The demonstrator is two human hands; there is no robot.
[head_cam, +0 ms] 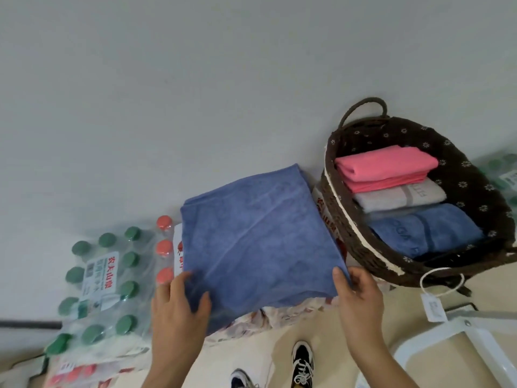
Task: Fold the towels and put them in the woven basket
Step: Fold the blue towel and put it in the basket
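While the left hand (179, 303) and right hand (361, 301) each pinch a near corner of the folded blue towel (257, 242), lying at 9 o'clock of the woven basket (475, 175), an uneven lift could open the fold or snag the rim.

Forearms are stretched toward 12 o'clock. The blue towel (251, 233) is pinched by the left hand (179, 301) at 7 o'clock and the right hand (359, 298) at 5 o'clock.
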